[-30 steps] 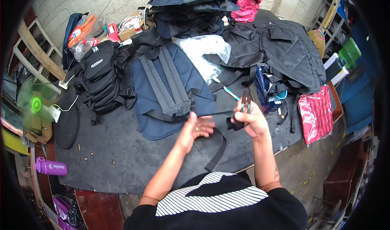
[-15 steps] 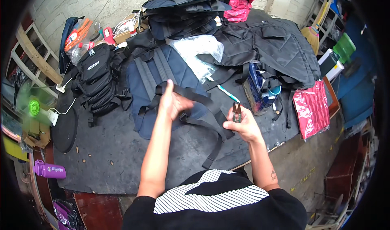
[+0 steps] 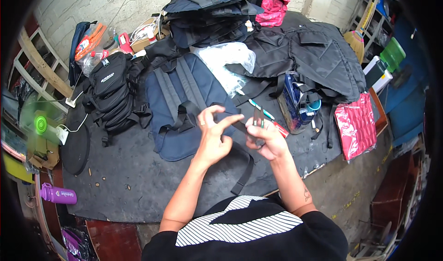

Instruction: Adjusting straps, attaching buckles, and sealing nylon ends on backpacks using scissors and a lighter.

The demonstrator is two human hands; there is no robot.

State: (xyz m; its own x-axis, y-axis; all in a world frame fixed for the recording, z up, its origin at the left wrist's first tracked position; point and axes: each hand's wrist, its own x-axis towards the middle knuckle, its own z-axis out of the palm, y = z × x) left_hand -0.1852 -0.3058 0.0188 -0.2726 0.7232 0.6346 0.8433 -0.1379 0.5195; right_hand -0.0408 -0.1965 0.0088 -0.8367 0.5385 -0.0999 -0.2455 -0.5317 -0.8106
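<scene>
My right hand (image 3: 266, 138) is closed around a small pair of thread snips (image 3: 259, 116), their narrow points standing up past the fingers. A black webbing strap (image 3: 242, 127) runs to that same hand, and its free tail hangs down over the table. Beside it, my left hand (image 3: 213, 138) is open with its fingers apart; the index fingertip reaches to the strap near the right hand. Behind the left hand lies a navy blue backpack (image 3: 177, 138) with two grey shoulder straps, flat on the dark table.
A black bag (image 3: 113, 88) lies at left, near a purple bottle (image 3: 58, 194). Stacked navy bags (image 3: 207, 18) stand at the back. A clear plastic bag (image 3: 228, 58), black quilted bag pieces (image 3: 318, 53), a pen (image 3: 261, 109) and a red-and-white item (image 3: 280, 130) lie toward the right.
My left hand has moved right and down from over the backpack toward my right hand. The right hand has shifted slightly left, and a red-and-white item now shows beside it.
</scene>
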